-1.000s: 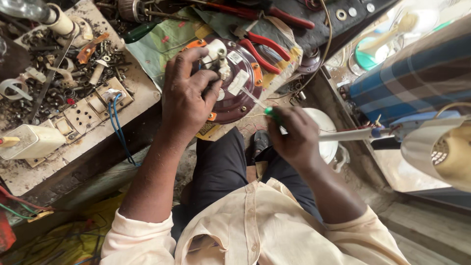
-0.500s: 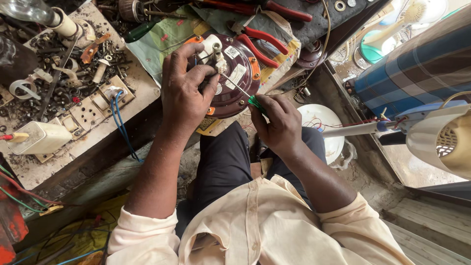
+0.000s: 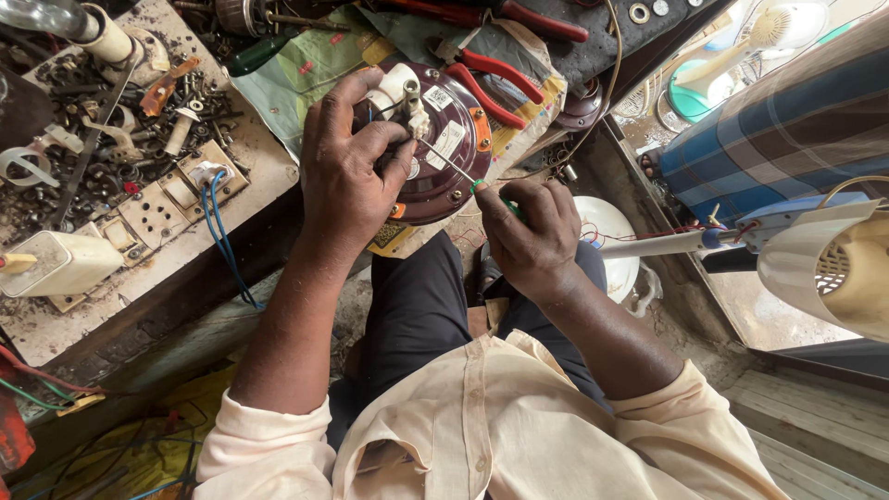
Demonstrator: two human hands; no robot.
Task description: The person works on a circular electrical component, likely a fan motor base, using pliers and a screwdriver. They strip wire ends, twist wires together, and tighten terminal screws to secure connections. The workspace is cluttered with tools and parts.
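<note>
Head view, step in hand: the person is working a green-handled screwdriver (image 3: 463, 178) into the terminal area on top of a round maroon fan motor (image 3: 443, 153); it looks like a screw is being turned or a wire end seated
Head view, left hand: the left hand (image 3: 347, 171) is lying over the motor, fingers curled and pressed onto its top, steadying it beside the white cylindrical part (image 3: 394, 90)
Head view, right hand: the right hand (image 3: 528, 231) is pinching the screwdriver handle between thumb and fingertips, shaft pointing up-left to the motor
Head view, where the motor is: it is resting at the near edge of the bench (image 3: 148, 278), overhanging the person's lap, on a green sheet (image 3: 306, 69)
Head view, how the motor looks: a domed dark-red housing with a white label, orange tabs at its rim, thin wires by the top
Head view, next move calls for: probably keeping the tip seated while the left hand is holding the housing from turning
Head view, nearby: red-handled pliers (image 3: 491, 79) are lying just beyond the motor; a tray of loose screws (image 3: 83, 111) is sitting at the bench's far left corner
</note>
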